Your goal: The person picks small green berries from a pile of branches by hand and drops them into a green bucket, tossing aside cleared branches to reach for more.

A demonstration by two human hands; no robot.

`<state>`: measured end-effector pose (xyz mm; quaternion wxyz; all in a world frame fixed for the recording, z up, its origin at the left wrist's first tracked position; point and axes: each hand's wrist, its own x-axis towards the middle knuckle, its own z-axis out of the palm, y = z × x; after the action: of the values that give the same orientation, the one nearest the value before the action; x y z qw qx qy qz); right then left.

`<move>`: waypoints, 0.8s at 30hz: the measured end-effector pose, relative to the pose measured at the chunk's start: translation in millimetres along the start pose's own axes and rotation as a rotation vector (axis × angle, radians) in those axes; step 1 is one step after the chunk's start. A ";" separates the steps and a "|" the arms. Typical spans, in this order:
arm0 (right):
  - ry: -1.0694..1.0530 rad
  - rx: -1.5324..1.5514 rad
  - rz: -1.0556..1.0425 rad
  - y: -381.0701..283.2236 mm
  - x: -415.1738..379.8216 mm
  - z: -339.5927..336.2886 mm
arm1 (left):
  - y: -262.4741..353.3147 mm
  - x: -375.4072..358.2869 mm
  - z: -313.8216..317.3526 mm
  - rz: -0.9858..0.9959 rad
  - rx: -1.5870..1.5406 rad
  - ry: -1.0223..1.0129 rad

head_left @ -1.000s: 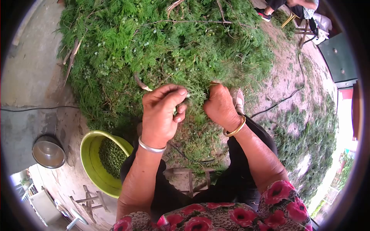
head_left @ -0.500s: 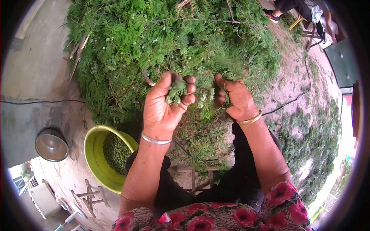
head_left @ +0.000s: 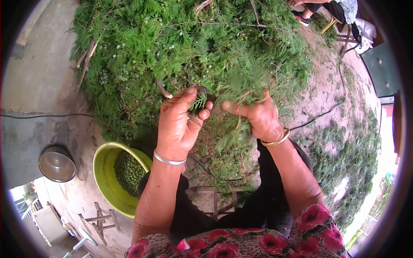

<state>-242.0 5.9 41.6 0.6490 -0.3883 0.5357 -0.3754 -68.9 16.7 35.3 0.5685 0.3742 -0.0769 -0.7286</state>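
Observation:
My left hand, with a silver bangle at the wrist, is closed around a small green conifer sprig. Whether cones lie in the palm as well is hidden. To its right, my right hand wears a gold bangle and grips a larger, feathery conifer branch, smeared by motion. The two hands are close but apart, over the near edge of a big heap of cut conifer branches dotted with pale green cones. Below and left stands a yellow-green bucket partly filled with small green cones.
A metal bowl sits at the left. Nearby is a small wooden stool. Loose greenery covers the ground at right, beside a black cable. Another person sits at the top right.
The right hand has turned inward and moved slightly left with its branch. The left hand has shifted a little left, its fingers now more closed around the greenery.

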 end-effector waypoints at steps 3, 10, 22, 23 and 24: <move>-0.135 0.032 -0.322 18.5 6.6 5.1 | -12.7 4.0 -5.0 0.058 0.142 0.143; 0.012 -0.313 -0.464 32.6 11.0 14.9 | -35.2 0.7 -6.0 0.043 0.177 0.061; -0.008 -0.825 -0.522 23.5 -4.5 -7.4 | -20.4 1.9 0.7 -0.179 0.293 0.004; -0.009 -0.826 -0.520 30.6 0.0 -9.4 | -20.4 2.2 1.3 -0.182 0.310 0.016; -0.053 -0.575 -0.397 38.6 7.4 -10.3 | -20.3 2.1 1.9 -0.183 0.326 0.027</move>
<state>-248.4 14.3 2.4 0.4410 -0.6614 0.5167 -0.3179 -86.0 21.2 24.8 0.4325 0.4765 -0.1520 -0.7502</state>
